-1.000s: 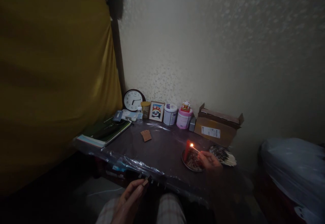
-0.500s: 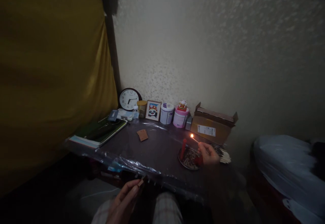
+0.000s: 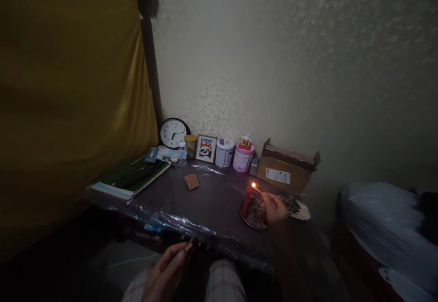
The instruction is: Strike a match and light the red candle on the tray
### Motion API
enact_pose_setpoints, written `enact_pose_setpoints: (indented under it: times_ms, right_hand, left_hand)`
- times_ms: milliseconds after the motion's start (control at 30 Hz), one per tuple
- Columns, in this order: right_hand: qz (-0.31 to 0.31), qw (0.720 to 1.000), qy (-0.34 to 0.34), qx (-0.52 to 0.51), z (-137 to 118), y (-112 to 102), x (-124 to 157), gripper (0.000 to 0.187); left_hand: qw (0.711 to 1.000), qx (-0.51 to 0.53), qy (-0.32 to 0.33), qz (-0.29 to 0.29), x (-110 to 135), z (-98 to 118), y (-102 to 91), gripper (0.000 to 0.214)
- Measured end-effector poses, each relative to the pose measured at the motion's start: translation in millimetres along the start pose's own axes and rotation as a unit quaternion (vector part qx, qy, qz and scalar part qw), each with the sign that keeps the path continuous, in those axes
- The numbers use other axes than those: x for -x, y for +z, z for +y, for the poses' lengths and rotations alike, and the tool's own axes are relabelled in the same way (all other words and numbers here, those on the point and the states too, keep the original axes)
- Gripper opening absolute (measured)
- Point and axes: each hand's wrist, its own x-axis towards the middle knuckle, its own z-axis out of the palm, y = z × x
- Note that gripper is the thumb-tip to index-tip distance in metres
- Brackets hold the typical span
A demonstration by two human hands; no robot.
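Observation:
My right hand (image 3: 275,208) is closed in a pinch on a burning match (image 3: 257,189). The match flame is just above the top of an upright red candle (image 3: 246,201); whether they touch I cannot tell. This candle stands in a round metal dish (image 3: 257,226) strewn with small bits. Low in front of the table, my left hand (image 3: 171,263) pinches a small tan strip with a dark edge (image 3: 189,246). A pile of dark-tipped matches (image 3: 297,208) lies just right of my right hand. On the table is a flat piece of brown card (image 3: 191,182).
Along the wall stand a clock (image 3: 173,133), a framed panda picture (image 3: 205,148), a white tin (image 3: 224,153), a pink tin (image 3: 242,160) and a cardboard box (image 3: 285,169). A green book (image 3: 137,176) lies left. Plastic sheeting covers the table (image 3: 205,206).
My right hand has moved left and slightly down, bringing the burning match from right of the candle to its top. My left hand has barely moved.

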Motion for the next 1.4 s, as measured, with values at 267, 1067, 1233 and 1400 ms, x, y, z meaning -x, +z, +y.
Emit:
enact_pose_setpoints:
  times_ms: [267,1067,1233,1400]
  right_hand:
    - [-0.027,0.999,0.012,0.027,7,3,-2,0.032]
    - [-0.016,0.998,-0.003,0.052,13,11,-6,0.034]
    - [-0.021,0.998,-0.002,0.058,13,11,-7,0.034]
    - [-0.025,0.998,-0.003,0.062,14,10,-6,0.036]
  left_hand:
    - [1.000,-0.002,0.015,-0.026,3,2,-0.9,0.024]
    - [0.999,0.021,-0.023,-0.032,-13,-6,-17.7,0.034]
    - [1.000,0.009,-0.006,-0.022,-4,2,-12.3,0.032]
    - [1.000,-0.004,-0.001,-0.017,0,4,-9.4,0.028]
